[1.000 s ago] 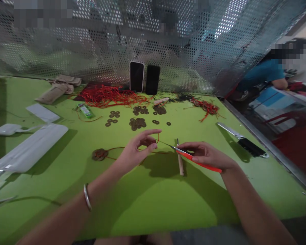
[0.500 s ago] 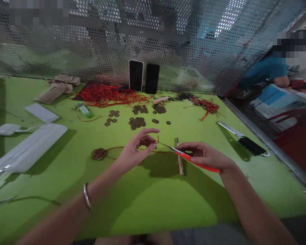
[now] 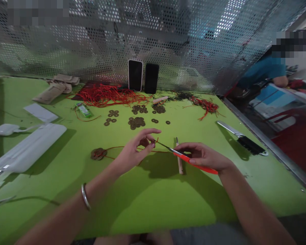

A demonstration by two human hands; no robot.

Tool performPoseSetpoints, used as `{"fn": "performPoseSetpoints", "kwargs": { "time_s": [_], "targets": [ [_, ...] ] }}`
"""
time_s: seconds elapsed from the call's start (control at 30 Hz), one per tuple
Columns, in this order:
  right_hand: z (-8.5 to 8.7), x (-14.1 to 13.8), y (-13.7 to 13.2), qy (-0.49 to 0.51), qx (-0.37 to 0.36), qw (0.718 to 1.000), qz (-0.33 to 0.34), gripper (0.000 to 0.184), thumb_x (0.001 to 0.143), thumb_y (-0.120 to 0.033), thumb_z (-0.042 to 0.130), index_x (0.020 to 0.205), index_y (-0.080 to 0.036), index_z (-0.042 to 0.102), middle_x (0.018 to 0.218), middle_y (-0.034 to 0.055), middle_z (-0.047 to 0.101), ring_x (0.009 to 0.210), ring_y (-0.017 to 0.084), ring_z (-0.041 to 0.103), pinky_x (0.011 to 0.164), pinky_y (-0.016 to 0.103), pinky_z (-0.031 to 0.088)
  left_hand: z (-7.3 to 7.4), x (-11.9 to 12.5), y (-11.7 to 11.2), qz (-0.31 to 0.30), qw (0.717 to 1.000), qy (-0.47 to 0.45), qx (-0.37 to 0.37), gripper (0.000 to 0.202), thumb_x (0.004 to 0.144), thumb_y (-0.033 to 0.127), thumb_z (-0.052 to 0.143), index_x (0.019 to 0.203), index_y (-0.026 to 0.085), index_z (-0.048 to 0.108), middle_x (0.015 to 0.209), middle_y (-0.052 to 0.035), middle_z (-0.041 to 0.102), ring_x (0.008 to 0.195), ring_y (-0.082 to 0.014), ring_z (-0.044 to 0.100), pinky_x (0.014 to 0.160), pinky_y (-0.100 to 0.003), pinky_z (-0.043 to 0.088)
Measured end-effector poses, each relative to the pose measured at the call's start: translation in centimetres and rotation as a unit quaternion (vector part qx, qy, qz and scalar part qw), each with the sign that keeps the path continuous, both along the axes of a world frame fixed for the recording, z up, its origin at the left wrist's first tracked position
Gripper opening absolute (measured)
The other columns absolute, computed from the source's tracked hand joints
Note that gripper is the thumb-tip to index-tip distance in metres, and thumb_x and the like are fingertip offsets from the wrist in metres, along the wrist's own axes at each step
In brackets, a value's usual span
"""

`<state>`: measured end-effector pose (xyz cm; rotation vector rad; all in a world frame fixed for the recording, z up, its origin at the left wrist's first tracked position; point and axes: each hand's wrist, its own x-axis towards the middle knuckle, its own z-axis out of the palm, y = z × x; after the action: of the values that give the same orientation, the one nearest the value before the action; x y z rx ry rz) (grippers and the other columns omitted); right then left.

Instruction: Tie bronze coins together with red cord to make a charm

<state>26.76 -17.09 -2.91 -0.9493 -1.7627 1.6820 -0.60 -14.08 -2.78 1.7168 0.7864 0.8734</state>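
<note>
Thumb and finger of my left hand pinch a red cord, and its short end sticks out past the fingertips. The cord runs left along the table to a ring of overlapping holed coins tied with red cord. Between the fingers of my right hand is a slim pointed tool with a red handle, seen edge-on, so its kind is unclear. Its dark tip points left and meets or nearly meets the cord end. Beneath the tool lies a wooden-handled tool with a thin metal tip.
Several piles of coins lie beyond my hands. Red cords are heaped behind them, near two upright phones at a perforated metal screen. A black brush lies right; a white plastic packet lies left. Another person sits far right.
The red-handled tool has shifted slightly left, and its tip is closer to the pinched cord. The cord end now leans lower. My left hand keeps nearly the same pose.
</note>
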Motion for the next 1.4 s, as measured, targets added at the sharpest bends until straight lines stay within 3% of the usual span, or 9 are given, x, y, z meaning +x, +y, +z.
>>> {"fn": "performPoseSetpoints", "kwargs": {
  "time_s": [0.23, 0.43, 0.6, 0.73, 0.97, 1.07, 1.23, 1.33, 1.4],
  "targets": [
    [0.3, -1.5, -0.6, -0.078, -0.006, 0.996, 0.043, 0.050, 0.084, -0.016, 0.054, 0.131, -0.023, 0.037, 0.116, 0.0090, 0.051, 0.082, 0.013, 0.061, 0.079, 0.032, 0.051, -0.2, 0.6, 0.1, 0.000, 0.999, -0.001, -0.051, 0.011, 0.084, 0.024, 0.055, 0.091, 0.016, 0.060, 0.079, -0.0013, 0.057, 0.069, -0.0093, 0.051, 0.063, -0.021, 0.042],
    [0.8, -3.7, -1.3, -0.152, 0.035, 0.988, -0.009, 0.066, 0.082, -0.008, 0.048, 0.138, -0.030, 0.021, 0.114, 0.0066, 0.048, 0.074, 0.009, 0.057, 0.070, 0.029, 0.052, 0.0, 0.8, 0.0, 0.017, 0.995, -0.022, -0.101, 0.017, 0.083, 0.030, 0.058, 0.091, 0.015, 0.060, 0.074, 0.0002, 0.056, 0.065, -0.0083, 0.049, 0.058, -0.020, 0.038],
    [0.2, -5.3, -1.9, -0.147, 0.104, 0.982, -0.049, 0.059, 0.089, -0.012, 0.038, 0.138, -0.033, 0.011, 0.112, 0.0061, 0.048, 0.060, 0.006, 0.051, 0.060, 0.026, 0.049, 0.2, 1.0, -0.2, 0.020, 0.991, -0.057, -0.119, 0.019, 0.081, 0.027, 0.059, 0.095, 0.015, 0.059, 0.074, 0.0005, 0.056, 0.068, -0.0088, 0.050, 0.063, -0.021, 0.041],
    [-0.4, -5.5, -1.8, -0.170, 0.147, 0.974, -0.034, 0.061, 0.089, -0.009, 0.034, 0.140, -0.035, 0.012, 0.109, 0.0048, 0.051, 0.060, 0.006, 0.052, 0.059, 0.025, 0.046, 0.1, 1.0, -0.2, 0.016, 0.990, -0.074, -0.118, 0.018, 0.082, 0.026, 0.057, 0.097, 0.015, 0.059, 0.077, -0.0004, 0.057, 0.068, -0.0084, 0.051, 0.063, -0.021, 0.042],
    [0.1, -5.3, -1.7, -0.230, 0.192, 0.953, -0.042, 0.063, 0.088, -0.010, 0.038, 0.143, -0.033, 0.016, 0.099, 0.0037, 0.059, 0.069, 0.012, 0.052, 0.069, 0.029, 0.044, -0.4, 0.8, -0.3, 0.008, 0.996, -0.048, -0.073, 0.021, 0.084, 0.027, 0.056, 0.102, 0.017, 0.056, 0.080, -0.0011, 0.058, 0.073, -0.0098, 0.054, 0.068, -0.022, 0.045],
    [0.0, -5.3, -1.7, -0.236, 0.208, 0.948, -0.045, 0.059, 0.089, -0.011, 0.038, 0.141, -0.033, 0.022, 0.103, 0.0043, 0.058, 0.073, 0.013, 0.053, 0.070, 0.030, 0.043, -0.3, 0.7, -0.4, 0.015, 0.997, -0.046, -0.062, 0.021, 0.084, 0.026, 0.056, 0.104, 0.018, 0.055, 0.081, -0.0006, 0.058, 0.073, -0.0093, 0.054, 0.066, -0.021, 0.045],
    [-0.3, -5.3, -1.7, -0.202, 0.206, 0.956, -0.047, 0.056, 0.089, -0.011, 0.035, 0.141, -0.032, 0.026, 0.105, 0.0050, 0.056, 0.077, 0.014, 0.052, 0.069, 0.029, 0.044, 0.1, 0.8, -0.6, 0.007, 0.999, -0.033, -0.031, 0.025, 0.085, 0.026, 0.056, 0.109, 0.021, 0.060, 0.089, -0.0028, 0.064, 0.081, -0.0114, 0.058, 0.073, -0.023, 0.048],
    [-0.3, -5.4, -1.8, -0.170, 0.183, 0.967, -0.049, 0.053, 0.090, -0.012, 0.034, 0.141, -0.030, 0.027, 0.100, 0.0049, 0.055, 0.073, 0.012, 0.051, 0.065, 0.028, 0.044, 0.3, 0.9, -0.8, 0.006, 0.999, -0.031, -0.029, 0.023, 0.084, 0.028, 0.059, 0.104, 0.019, 0.063, 0.099, -0.0054, 0.067, 0.091, -0.0147, 0.061, 0.082, -0.028, 0.049],
    [-0.3, -5.5, -1.8, -0.149, 0.156, 0.975, -0.049, 0.051, 0.091, -0.013, 0.032, 0.140, -0.028, 0.029, 0.096, 0.0044, 0.054, 0.069, 0.011, 0.050, 0.060, 0.025, 0.043, 0.3, 1.0, -0.8, 0.015, 0.999, -0.027, -0.028, 0.022, 0.081, 0.029, 0.062, 0.100, 0.017, 0.065, 0.097, -0.0056, 0.068, 0.089, -0.0154, 0.062, 0.082, -0.029, 0.050]
  ]
}}
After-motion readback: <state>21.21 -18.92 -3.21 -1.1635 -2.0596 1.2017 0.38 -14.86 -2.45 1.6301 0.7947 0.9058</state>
